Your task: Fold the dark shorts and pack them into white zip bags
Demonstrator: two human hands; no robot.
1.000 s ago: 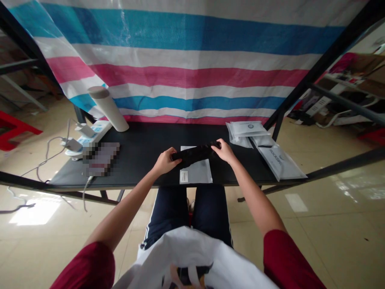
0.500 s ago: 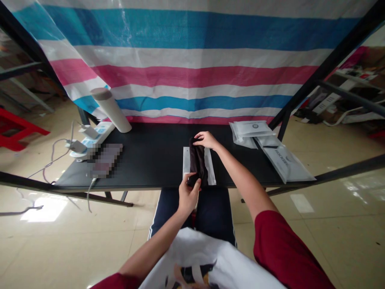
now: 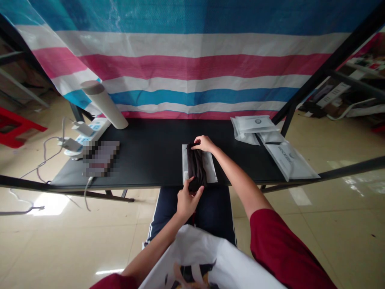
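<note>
A dark brown folded cloth point(image 3: 196, 166) lies lengthwise on a flat whitish plastic bag point(image 3: 211, 168) near the front edge of the table. At the cloth's far end, my right hand point(image 3: 205, 143) pinches it between thumb and fingers. My left hand point(image 3: 187, 199) holds the near end, with thumb and index finger on either side of it; that end reaches slightly past the table edge. Soft lengthwise folds run along the cloth. Its exact kind cannot be made out.
Several printed translucent bags point(image 3: 291, 158) lie at the right of the black table point(image 3: 150, 152). To the left are a white bottle point(image 3: 106, 106), a power strip point(image 3: 100, 127) with plugs, and a blurred phone-like device point(image 3: 102, 158) on a cable. A striped sheet point(image 3: 186, 64) hangs behind.
The cloth has become shorter and a little wider between my hands. My right hand has moved slightly nearer to me, and the left hand's thumb and index finger have spread wider.
</note>
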